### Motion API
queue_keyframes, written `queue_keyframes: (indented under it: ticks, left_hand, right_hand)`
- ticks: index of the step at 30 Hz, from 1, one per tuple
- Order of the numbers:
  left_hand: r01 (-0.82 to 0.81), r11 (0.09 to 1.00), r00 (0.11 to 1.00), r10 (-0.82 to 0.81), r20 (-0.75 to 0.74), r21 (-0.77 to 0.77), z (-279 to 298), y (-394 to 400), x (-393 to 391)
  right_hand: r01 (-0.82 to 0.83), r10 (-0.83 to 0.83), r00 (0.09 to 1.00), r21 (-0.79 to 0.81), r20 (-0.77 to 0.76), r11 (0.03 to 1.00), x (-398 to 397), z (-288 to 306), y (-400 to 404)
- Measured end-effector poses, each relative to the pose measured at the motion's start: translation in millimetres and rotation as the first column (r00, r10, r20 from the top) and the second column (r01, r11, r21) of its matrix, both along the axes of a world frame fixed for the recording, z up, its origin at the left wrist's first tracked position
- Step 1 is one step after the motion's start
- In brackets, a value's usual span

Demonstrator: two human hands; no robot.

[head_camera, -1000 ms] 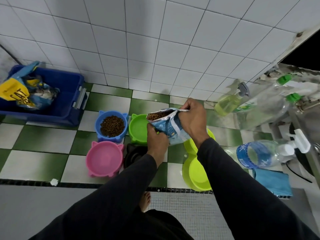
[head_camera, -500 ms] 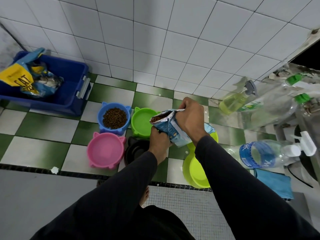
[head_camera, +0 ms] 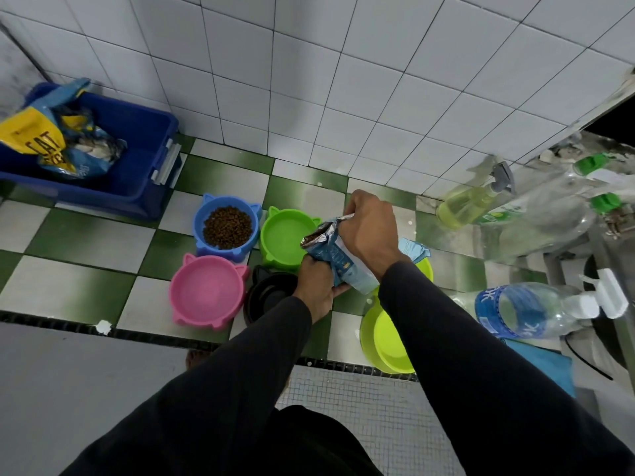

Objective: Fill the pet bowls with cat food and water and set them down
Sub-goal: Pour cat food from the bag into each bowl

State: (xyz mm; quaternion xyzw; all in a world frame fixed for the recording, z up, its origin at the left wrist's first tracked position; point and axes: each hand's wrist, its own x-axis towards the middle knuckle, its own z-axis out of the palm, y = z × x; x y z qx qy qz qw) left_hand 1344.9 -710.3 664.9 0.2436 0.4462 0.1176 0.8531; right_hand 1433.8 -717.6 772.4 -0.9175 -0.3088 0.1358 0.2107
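A small blue-and-silver cat food pouch [head_camera: 338, 259] is tipped leftward, its open mouth over the rim of the empty green cat-eared bowl [head_camera: 283, 235]. My left hand [head_camera: 318, 281] grips the pouch's underside, and my right hand [head_camera: 369, 231] pinches its top edge. The blue bowl [head_camera: 206, 242] holds brown kibble. An empty pink bowl [head_camera: 206, 293] and a black bowl [head_camera: 268, 293] sit in front. Lime-yellow bowls [head_camera: 385, 338] lie to the right, partly hidden by my right arm.
A blue plastic bin [head_camera: 137, 166] at the left holds a yellow and blue cat food bag [head_camera: 44, 142]. Clear water bottles [head_camera: 522, 310] and a spray bottle [head_camera: 470, 204] crowd the right side. A blue cloth [head_camera: 546, 365] lies below them. A white tiled wall stands behind.
The pouch has tilted further left and lower, toward the green bowl. Both hands stayed on it, and the view shifted slightly.
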Motion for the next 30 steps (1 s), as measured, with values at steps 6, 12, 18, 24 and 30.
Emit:
queue_keyframes:
  ticks: [6, 12, 18, 24, 30]
  left_hand:
    - [-0.066, 0.994, 0.998, 0.063, -0.030, -0.092, -6, 2, 1]
    - [-0.074, 0.986, 0.997, 0.069, -0.041, -0.147, -8, 4, 0]
    - [-0.060, 0.986, 0.998, 0.057, -0.023, -0.158, -10, 5, 2]
    - [-0.062, 0.983, 0.998, 0.055, -0.043, -0.171, -13, 9, 1]
    - [-0.070, 0.978, 0.998, 0.067, -0.021, -0.196, -14, 9, 2]
  right_hand:
    - [-0.050, 0.051, 0.999, -0.039, 0.016, 0.998, -2, 1, 7]
    - [-0.101, 0.110, 0.992, -0.120, 0.066, 0.988, -1, 3, 15]
    - [-0.123, 0.137, 0.988, -0.156, 0.077, 0.980, 1, 1, 22]
    - [-0.140, 0.156, 0.985, -0.181, 0.076, 0.973, -1, -3, 28]
    - [-0.174, 0.200, 0.975, -0.223, 0.100, 0.959, -3, -6, 36]
